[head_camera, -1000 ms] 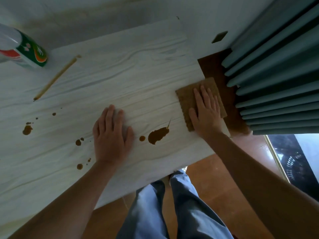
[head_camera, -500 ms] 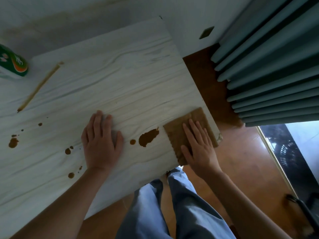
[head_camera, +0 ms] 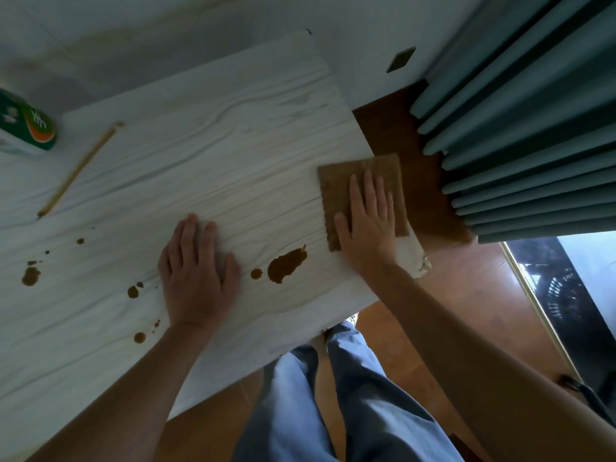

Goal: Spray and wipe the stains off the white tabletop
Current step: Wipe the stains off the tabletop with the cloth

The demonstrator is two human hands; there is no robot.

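The white wood-grain tabletop carries several brown stains: a large blot near the front edge, small spots left of it, and a long streak at the back left. A brown cloth lies flat at the table's right edge, partly overhanging it. My right hand presses flat on the cloth, fingers spread. My left hand rests palm-down on the bare table between the blot and the small spots. A green and white spray bottle lies at the far left, cut off by the frame.
Grey-green curtains hang close to the table's right edge. Brown wooden floor and my blue trouser legs show below the front edge. A white wall runs behind the table.
My right hand has slid the cloth from the front right corner back up along the right edge, away from the large blot. My left hand stays flat in place.
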